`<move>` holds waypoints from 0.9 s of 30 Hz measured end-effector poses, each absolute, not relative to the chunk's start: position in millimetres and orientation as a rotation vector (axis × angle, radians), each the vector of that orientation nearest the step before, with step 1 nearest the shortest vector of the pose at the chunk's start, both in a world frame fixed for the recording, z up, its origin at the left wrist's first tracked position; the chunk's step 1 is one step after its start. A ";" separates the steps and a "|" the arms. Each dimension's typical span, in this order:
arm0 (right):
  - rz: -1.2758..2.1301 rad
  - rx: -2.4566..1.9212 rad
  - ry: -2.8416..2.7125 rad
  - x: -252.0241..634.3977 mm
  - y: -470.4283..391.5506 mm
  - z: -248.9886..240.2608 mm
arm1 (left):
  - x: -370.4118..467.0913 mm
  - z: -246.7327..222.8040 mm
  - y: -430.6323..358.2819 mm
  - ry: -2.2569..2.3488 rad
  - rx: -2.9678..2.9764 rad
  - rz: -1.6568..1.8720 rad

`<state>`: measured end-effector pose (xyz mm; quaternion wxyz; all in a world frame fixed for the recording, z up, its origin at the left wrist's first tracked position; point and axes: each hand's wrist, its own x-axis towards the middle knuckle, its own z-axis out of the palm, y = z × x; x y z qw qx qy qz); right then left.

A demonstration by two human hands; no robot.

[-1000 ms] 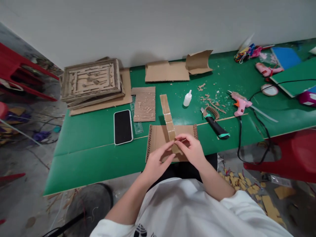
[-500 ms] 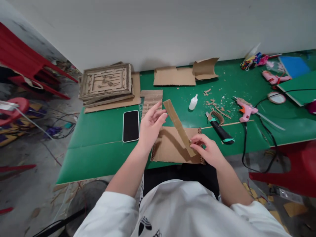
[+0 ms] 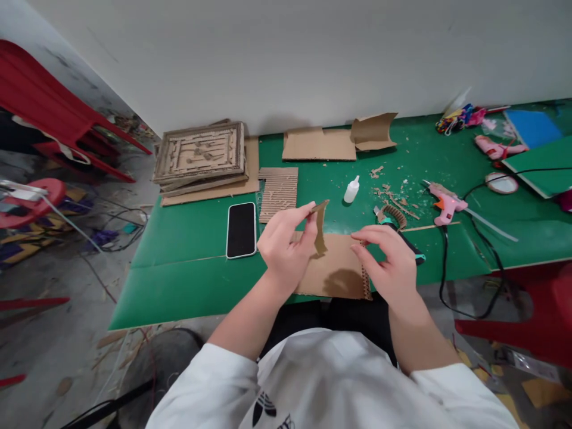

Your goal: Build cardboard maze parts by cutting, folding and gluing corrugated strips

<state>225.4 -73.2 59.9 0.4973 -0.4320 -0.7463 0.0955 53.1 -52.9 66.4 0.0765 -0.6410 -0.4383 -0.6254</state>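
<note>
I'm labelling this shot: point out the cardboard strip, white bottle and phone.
Cardboard strip (image 3: 320, 232), head view: its visible middle.
White bottle (image 3: 351, 192), head view: its body.
Phone (image 3: 241, 230), head view: its dark screen.

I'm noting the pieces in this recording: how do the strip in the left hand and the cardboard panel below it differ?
The strip looks narrow; the cardboard panel is much wider. The strip is held raised in the left hand, while the cardboard panel lies flat at the near edge of the green table. Both are brown.
</note>
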 end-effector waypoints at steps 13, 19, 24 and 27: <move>0.289 -1.035 -1.605 189.1 -71.4 90.4 | 66.3 58.3 -69.2 -1.131 -2.105 -1.822; 0.405 -1.015 -1.607 192.6 -72.5 89.5 | 67.1 57.2 -71.4 -1.217 -2.084 -1.899; 0.382 -1.000 -1.610 190.9 -72.7 89.6 | 68.8 56.8 -71.2 -1.205 -2.098 -2.016; 0.386 -0.968 -1.602 190.1 -72.7 90.7 | 68.5 55.8 -70.9 -1.196 -2.102 -2.082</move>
